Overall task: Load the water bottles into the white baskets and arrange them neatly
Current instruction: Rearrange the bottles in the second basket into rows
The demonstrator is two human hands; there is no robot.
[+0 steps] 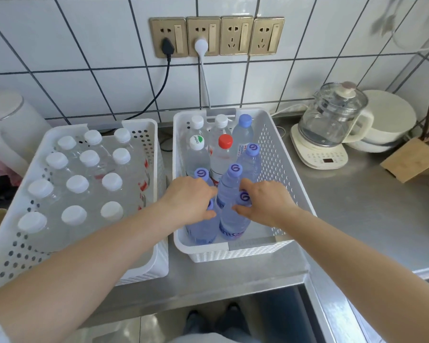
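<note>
Head view — hands [229,204] crowd basket [292,184] front.

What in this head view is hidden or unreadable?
- Left hand covers a purple-capped bottle: grip unclear.
- Right hand fingertips lie behind another bottle's cap.
- Kettle-base buttons: too small to read.
- White jug: cut off by the left edge.

White perforated baskets [280,154]; purple caps [234,171], one red cap [225,141].
</note>
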